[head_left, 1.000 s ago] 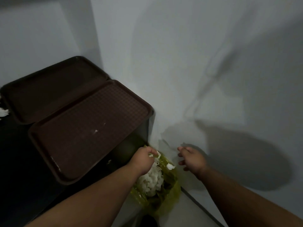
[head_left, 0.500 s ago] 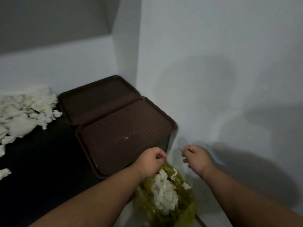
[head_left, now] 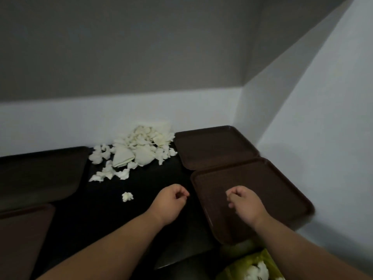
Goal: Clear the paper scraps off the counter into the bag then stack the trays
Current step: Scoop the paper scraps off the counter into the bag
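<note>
A heap of white paper scraps (head_left: 139, 146) lies on the black counter (head_left: 157, 178) against the back wall, and one loose scrap (head_left: 127, 196) sits nearer to me. My left hand (head_left: 169, 201) hovers over the counter right of that scrap, fingers loosely curled, holding nothing. My right hand (head_left: 244, 203) hovers over the near right brown tray (head_left: 272, 184), also loosely curled and empty. The yellow-green bag (head_left: 242, 268), with white scraps inside, shows at the bottom right below the counter edge.
A second brown tray (head_left: 214, 146) lies behind the near right one in the corner. Two more dark trays (head_left: 40, 172) (head_left: 22, 235) lie at the left. White walls close in the back and right sides.
The view swung up and left from the bag to the counter. My left hand let go of the bag's rim, and both hands rose above the counter and tray.
</note>
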Motion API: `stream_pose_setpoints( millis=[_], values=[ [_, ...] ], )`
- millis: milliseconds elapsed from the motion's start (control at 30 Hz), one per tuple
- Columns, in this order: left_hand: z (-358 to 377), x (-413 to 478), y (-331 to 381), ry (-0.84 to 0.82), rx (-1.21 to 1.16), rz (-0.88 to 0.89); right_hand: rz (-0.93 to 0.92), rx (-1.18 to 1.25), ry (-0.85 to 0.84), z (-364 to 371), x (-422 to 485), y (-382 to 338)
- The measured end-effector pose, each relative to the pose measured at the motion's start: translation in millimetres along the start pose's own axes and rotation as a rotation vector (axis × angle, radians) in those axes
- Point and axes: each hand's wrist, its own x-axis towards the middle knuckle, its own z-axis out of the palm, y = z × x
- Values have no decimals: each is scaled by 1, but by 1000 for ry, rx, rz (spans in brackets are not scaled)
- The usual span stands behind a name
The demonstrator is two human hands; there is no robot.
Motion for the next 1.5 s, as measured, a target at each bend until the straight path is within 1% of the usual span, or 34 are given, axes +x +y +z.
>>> stream_pose_setpoints(
  millis=[133, 233, 300, 367, 467, 533, 600, 667, 733, 800, 967, 1100, 1200, 1300, 1433, 1500],
  values=[
    [-84, -8, -62, 144, 23, -118, -53, -44, -118, 69, 9, -56],
    [-128, -15, -104, 228, 36, -175, -101, -100, -185, 119, 10, -78],
    [-147, -16, -125, 236, 60, -191, -134, -144, -218, 147, 11, -86],
    [-159, -15, -140, 205, 116, -191, -135, -169, -245, 169, 17, -90],
    [-166, -13, -153, 176, 375, -135, -117, -231, -289, 193, 31, -91],
    [-163, -11, -156, 126, 599, -70, -143, -306, -293, 202, 46, -92],
    [-158, -2, -155, 72, 737, -29, -171, -346, -291, 207, 63, -98],
    [-152, 10, -153, 59, 755, -56, -170, -342, -271, 212, 82, -107],
    [-147, 27, -154, 77, 749, -124, -155, -323, -233, 218, 101, -113],
    [-143, 46, -159, 85, 801, -159, -143, -305, -200, 225, 120, -116],
    [-150, 85, -181, 116, 959, -137, -121, -321, -155, 243, 165, -113],
    [-162, 111, -197, 204, 972, -99, -118, -396, -142, 255, 200, -120],
    [-171, 128, -203, 182, 930, -111, -155, -481, -166, 264, 228, -132],
    [-173, 131, -208, 220, 846, -59, -173, -543, -192, 272, 251, -140],
    [-173, 125, -213, 293, 802, -19, -308, -683, -175, 288, 265, -138],
    [-173, 126, -215, 315, 796, -21, -313, -713, -153, 291, 266, -133]
  ],
)
